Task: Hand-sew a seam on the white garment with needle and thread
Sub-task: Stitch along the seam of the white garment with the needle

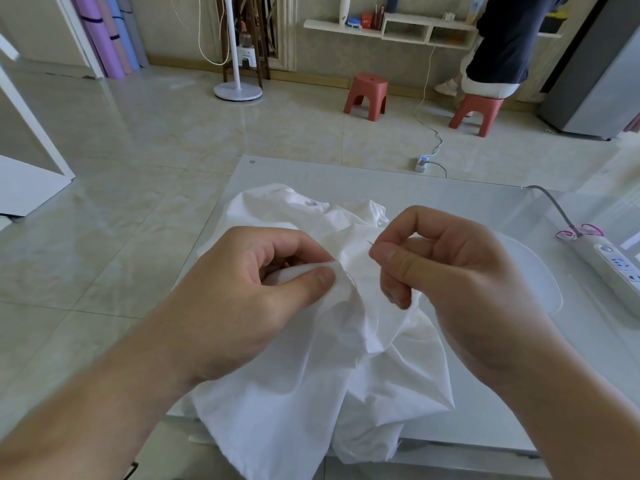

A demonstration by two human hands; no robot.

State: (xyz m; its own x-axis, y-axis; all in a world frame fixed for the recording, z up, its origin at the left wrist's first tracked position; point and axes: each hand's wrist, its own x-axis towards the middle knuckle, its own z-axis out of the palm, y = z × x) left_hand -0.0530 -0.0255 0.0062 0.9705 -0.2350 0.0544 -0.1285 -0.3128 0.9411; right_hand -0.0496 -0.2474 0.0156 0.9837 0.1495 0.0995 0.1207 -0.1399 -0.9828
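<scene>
A pale glass surface carries the work, with a tiled floor beyond it and two red stools near the far wall; a seated person shows partly at the top right. A white power strip lies at the right edge of the surface.

The white garment lies crumpled across the middle of the surface, its near part hanging over the front edge toward the wearer. The left hand grips a raised fold of the cloth, thumb pressed on top and fingers curled beneath, presenting an edge of the fold toward the other hand. The right hand hovers just beside that fold, its thumb and forefinger pinching the needle, whose thin tip pokes out up and to the left of the fingertips. A faint line of thread seems to loop at the fold near the left thumb; its full run is too fine to trace.

By the look of it a stitch is in hand: the needle is out of the cloth and held ready between passes. The next move probably calls for aiming the tip at the pinched fold close to the last stitch, pushing it through both layers while the left hand keeps the cloth taut, then drawing the thread snug without puckering.
</scene>
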